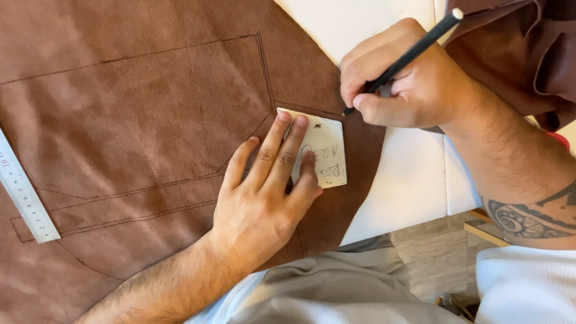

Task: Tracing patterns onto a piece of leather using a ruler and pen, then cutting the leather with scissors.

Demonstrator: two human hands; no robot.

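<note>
Far left, we note a metal ruler [24, 195] lying diagonally on the brown suede [138, 120], untouched, well apart from both hands. The suede covers most of the white table [408, 180] and carries pencil outlines. Next, our left hand [264, 192] lies flat, fingers spread and extended, gripping nothing; the fingertips press down on a small pale card template [324, 150], likely to stop it sliding on the nap while its edge is traced. The template sits near the suede's right edge, its long axis running roughly top to bottom, slightly tilted, handwriting on its face. Right of that, our right hand [408, 78] is closed in a writing grip around a dark pencil [402, 60]. The pencil's long axis runs diagonally, tip pointing down-left, touching the suede just beside the template's upper right corner, butt end up-right.
</note>
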